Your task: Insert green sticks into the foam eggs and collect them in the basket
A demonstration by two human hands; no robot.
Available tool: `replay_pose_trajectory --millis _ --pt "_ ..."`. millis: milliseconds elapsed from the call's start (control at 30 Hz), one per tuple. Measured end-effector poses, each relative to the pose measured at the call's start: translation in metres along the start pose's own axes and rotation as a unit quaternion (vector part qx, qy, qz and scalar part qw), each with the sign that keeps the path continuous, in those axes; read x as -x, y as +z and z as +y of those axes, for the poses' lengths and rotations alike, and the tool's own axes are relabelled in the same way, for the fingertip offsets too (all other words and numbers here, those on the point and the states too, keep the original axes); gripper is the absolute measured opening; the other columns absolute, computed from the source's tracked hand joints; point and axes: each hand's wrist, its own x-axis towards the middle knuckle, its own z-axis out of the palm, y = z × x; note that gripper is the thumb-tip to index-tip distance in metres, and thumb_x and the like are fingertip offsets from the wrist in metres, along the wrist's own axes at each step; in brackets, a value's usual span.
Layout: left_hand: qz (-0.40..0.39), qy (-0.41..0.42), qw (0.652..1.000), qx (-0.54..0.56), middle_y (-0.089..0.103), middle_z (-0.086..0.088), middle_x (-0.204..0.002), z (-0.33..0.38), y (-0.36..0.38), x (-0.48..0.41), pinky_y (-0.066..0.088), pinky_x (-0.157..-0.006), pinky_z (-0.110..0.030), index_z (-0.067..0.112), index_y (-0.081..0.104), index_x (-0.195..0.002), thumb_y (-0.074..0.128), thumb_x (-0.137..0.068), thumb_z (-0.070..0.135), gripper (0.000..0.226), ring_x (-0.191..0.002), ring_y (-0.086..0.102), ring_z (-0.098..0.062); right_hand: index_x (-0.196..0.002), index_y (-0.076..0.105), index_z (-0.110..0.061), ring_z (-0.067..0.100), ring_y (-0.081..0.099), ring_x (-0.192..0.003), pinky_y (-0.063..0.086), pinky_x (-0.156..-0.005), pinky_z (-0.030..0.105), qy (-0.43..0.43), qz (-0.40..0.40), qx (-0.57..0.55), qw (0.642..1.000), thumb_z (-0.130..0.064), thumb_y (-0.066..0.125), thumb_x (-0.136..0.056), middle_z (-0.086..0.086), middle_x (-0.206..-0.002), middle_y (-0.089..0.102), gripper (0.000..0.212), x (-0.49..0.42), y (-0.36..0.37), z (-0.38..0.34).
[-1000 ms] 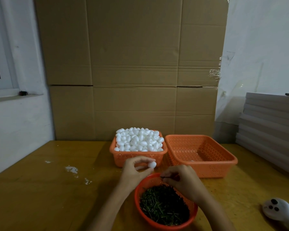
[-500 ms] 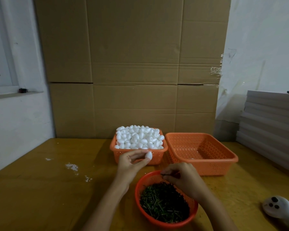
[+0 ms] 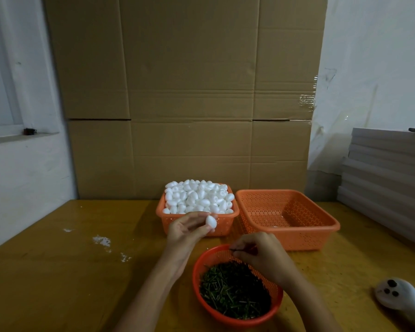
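My left hand pinches a white foam egg in front of the orange basket heaped with foam eggs. My right hand pinches a thin green stick over the far rim of the round red bowl, which holds a pile of green sticks. The stick tip points left, a little below and right of the egg, not touching it. A wide orange basket stands to the right, nearly bare inside.
Tall cardboard sheets close off the back of the wooden table. Grey foam boards are stacked at the right. A white controller lies at the front right. White crumbs dot the left side.
My left hand has lifted the egg slightly up and away from the red bowl. My right hand stays at the bowl's far rim with the stick.
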Motion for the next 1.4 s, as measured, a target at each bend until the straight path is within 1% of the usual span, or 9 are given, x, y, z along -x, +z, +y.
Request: replay_pose_trajectory --millis 100,333,533,667,933,1033,1133,1233,1400 --pt "-0.018 -0.002 1.000 0.011 0.076 -0.020 -0.119 0.0027 0.0006 0.0014 0.061 -0.089 -0.033 0.018 0.082 -0.103 0.090 -0.068 0.022 0.036 -0.105 0.076 -0.032 -0.102 0.079 -0.037 -0.009 0.065 -0.096 0.053 -0.086 0.014 -0.003 0.001 0.003 1.000 -0.023 0.080 -0.090 -0.024 -0.097 0.074 0.019 0.0004 -0.0001 0.0002" --pt "-0.043 -0.004 0.998 0.035 0.074 -0.023 -0.123 0.0008 0.0013 0.0017 0.062 -0.085 -0.035 0.014 0.082 -0.103 0.091 -0.069 0.017 0.035 -0.092 0.074 -0.028 -0.102 0.079 -0.037 -0.012 0.064 -0.097 0.050 -0.086 0.010 -0.007 0.003 0.007 1.000 -0.024 0.080 -0.090 -0.027 -0.096 0.073 0.018 -0.0002 0.0003 0.0018" --pt "-0.026 -0.025 0.996 0.082 0.073 -0.029 -0.113 -0.0007 -0.0033 -0.0009 0.062 -0.083 -0.034 0.008 0.079 -0.106 0.089 -0.071 0.009 0.036 -0.097 0.075 -0.034 -0.102 0.079 -0.037 -0.012 0.065 -0.097 0.051 -0.086 0.012 -0.007 0.003 0.005 1.000 -0.024 0.080 -0.089 -0.026 -0.097 0.074 0.018 -0.0006 0.0008 0.0034" --pt "-0.032 -0.028 0.994 0.105 0.073 -0.029 -0.111 -0.0006 -0.0035 -0.0006 0.063 -0.083 -0.034 0.007 0.077 -0.109 0.079 -0.080 0.000 0.030 -0.098 0.074 -0.034 -0.103 0.078 -0.037 -0.012 0.064 -0.098 0.051 -0.086 0.011 -0.009 0.003 0.009 1.000 -0.025 0.080 -0.090 -0.027 -0.097 0.073 0.018 -0.0008 0.0013 0.0040" --pt "-0.050 -0.047 0.990 0.125 0.074 -0.026 -0.112 0.0006 -0.0009 0.0006 0.063 -0.081 -0.031 0.011 0.079 -0.108 0.088 -0.075 0.009 0.034 -0.098 0.076 -0.033 -0.102 0.078 -0.038 -0.012 0.064 -0.097 0.049 -0.084 0.009 -0.009 0.006 0.007 1.000 -0.025 0.080 -0.090 -0.028 -0.096 0.073 0.018 -0.0002 0.0013 0.0042" --pt "-0.037 -0.044 0.994 0.098 0.074 -0.024 -0.116 -0.0009 -0.0003 -0.0004 0.063 -0.081 -0.031 0.013 0.080 -0.106 0.104 -0.062 0.019 0.051 -0.099 0.076 -0.032 -0.102 0.078 -0.039 -0.011 0.064 -0.098 0.049 -0.084 0.009 -0.012 0.005 0.009 1.000 -0.025 0.079 -0.090 -0.027 -0.096 0.073 0.018 -0.0003 0.0011 0.0041" --pt "-0.016 -0.048 0.996 0.076 0.074 -0.021 -0.120 -0.0031 -0.0004 -0.0017 0.063 -0.081 -0.031 0.014 0.080 -0.105 0.107 -0.054 0.021 0.059 -0.102 0.076 -0.035 -0.102 0.078 -0.038 -0.012 0.064 -0.097 0.049 -0.085 0.010 -0.011 0.002 0.009 1.000 -0.025 0.079 -0.090 -0.028 -0.097 0.073 0.018 -0.0004 0.0004 0.0033" --pt "-0.022 -0.052 0.995 0.085 0.072 -0.024 -0.124 -0.0042 -0.0012 -0.0023 0.063 -0.083 -0.032 0.010 0.079 -0.110 0.105 -0.058 0.018 0.059 -0.106 0.075 -0.040 -0.102 0.078 -0.038 -0.011 0.064 -0.097 0.052 -0.087 0.012 -0.012 0.001 0.006 1.000 -0.024 0.079 -0.090 -0.027 -0.097 0.073 0.018 0.0001 0.0002 0.0028" --pt "-0.042 -0.047 0.994 0.088 0.072 -0.028 -0.121 -0.0035 -0.0009 -0.0017 0.063 -0.085 -0.032 0.008 0.078 -0.113 0.102 -0.064 0.016 0.055 -0.108 0.074 -0.040 -0.101 0.079 -0.037 -0.010 0.066 -0.096 0.052 -0.087 0.014 -0.008 0.006 -0.004 1.000 -0.024 0.080 -0.090 -0.026 -0.095 0.074 0.017 0.0006 0.0004 0.0024"
